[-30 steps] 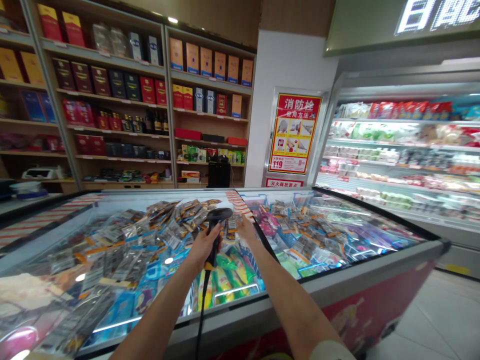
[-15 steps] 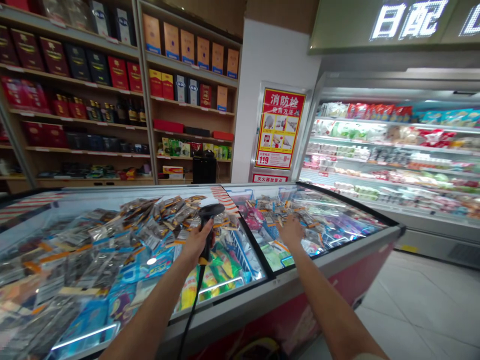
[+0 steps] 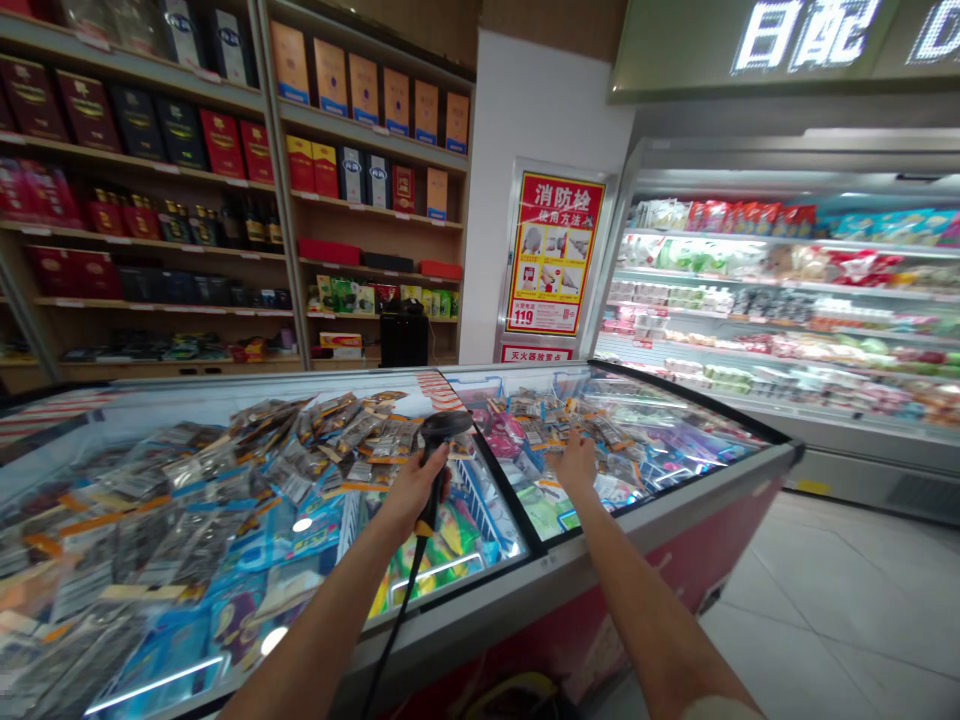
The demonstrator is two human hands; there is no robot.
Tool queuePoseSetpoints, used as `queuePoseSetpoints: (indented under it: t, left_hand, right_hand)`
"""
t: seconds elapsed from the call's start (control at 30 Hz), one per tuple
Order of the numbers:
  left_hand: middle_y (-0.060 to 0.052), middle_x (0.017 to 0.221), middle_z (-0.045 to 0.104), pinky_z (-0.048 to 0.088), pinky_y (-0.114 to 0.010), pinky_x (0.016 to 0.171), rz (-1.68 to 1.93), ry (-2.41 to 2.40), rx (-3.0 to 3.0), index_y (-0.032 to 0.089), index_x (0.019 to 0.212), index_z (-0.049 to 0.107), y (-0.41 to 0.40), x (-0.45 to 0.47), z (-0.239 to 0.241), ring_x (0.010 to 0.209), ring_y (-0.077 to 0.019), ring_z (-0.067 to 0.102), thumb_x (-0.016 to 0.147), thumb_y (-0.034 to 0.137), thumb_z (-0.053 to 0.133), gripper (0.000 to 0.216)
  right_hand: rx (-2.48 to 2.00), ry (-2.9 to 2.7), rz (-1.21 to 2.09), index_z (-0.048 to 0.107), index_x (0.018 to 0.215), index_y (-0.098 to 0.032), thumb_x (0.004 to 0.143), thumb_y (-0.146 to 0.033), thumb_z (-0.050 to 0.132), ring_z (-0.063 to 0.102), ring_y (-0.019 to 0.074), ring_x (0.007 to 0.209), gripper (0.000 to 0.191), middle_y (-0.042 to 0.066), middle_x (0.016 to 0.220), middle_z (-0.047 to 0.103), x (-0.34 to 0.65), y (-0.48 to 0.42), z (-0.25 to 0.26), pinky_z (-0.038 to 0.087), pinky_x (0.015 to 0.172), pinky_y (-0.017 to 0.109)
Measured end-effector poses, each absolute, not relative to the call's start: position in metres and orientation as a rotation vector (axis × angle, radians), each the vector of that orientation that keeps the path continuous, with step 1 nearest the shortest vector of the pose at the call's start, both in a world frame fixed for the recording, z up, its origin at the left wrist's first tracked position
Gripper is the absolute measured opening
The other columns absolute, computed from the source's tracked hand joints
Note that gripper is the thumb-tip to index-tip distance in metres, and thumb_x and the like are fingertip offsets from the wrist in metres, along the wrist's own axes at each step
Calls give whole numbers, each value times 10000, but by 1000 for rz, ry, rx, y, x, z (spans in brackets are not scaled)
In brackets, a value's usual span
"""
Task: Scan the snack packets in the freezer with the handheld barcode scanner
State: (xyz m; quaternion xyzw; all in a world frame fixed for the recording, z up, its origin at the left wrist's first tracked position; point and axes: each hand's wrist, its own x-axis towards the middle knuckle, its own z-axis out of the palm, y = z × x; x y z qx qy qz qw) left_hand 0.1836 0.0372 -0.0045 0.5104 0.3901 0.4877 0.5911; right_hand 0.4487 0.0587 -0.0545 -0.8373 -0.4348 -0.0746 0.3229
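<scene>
Black cable [image 3: 390, 640] hangs from the scanner's grip, down past the left forearm and over the front edge of the chest freezer [image 3: 600, 560]. Above it, the left hand [image 3: 409, 490] is clenched around the handle of a black barcode scanner [image 3: 444, 432], held upright over the glass lid, with its head pointing away from the person. Just right of the dark bar between the two lids, the right hand [image 3: 576, 462] lies palm down with its fingers stretched forward onto loose packets [image 3: 540, 420]. Whether they pinch one cannot be told. More clear-fronted packets with orange strips [image 3: 300, 440] lie heaped across the left lid, and bright frozen goods show through the glass beneath. Behind the freezer, wooden shelves [image 3: 225, 180] carry red, dark and orange boxes and some bottles. A red poster [image 3: 553, 255] hangs on the white wall beside them. To its right stands a lit open chiller [image 3: 787, 300] with rows of packaged food.
</scene>
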Motion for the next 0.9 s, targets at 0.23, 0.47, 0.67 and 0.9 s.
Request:
queuePoseSetpoints:
  t: [0.23,0.47,0.67,0.9]
  left_hand:
    - [37,483,518,367,-197,381,1066,875,1208,159,626,475,32,193,-5,391,-75,466,617,506,580,362]
    - [17,512,538,368,-203,390,974,827,1236,152,633,492,27,191,-1,388,-71,459,628,522,568,378]
    - [27,517,527,360,-194,387,977,803,1214,154,632,487,22,185,6,394,-68,465,612,506,595,369]
    - [34,513,521,359,-193,389,1044,809,1160,161,649,482,23,171,10,405,-71,462,604,508,599,369]
  right_hand:
    - [-1667,-1068,21,440,1171,-95,617,-207,544,522,243,939,575,127,1003,560,432,89,-49,383,843,361]
    - [-1102,-947,354,510,1057,-131,589,-227,538,582,163,738,479,46,808,625,410,118,-39,449,727,319]
    - [-1081,-914,351,538,1009,-137,586,-282,571,576,167,793,449,56,860,623,393,131,-36,447,744,321]
    - [-1020,-932,424,520,1041,-148,614,-279,548,575,165,806,447,56,873,625,367,137,-40,452,732,312]
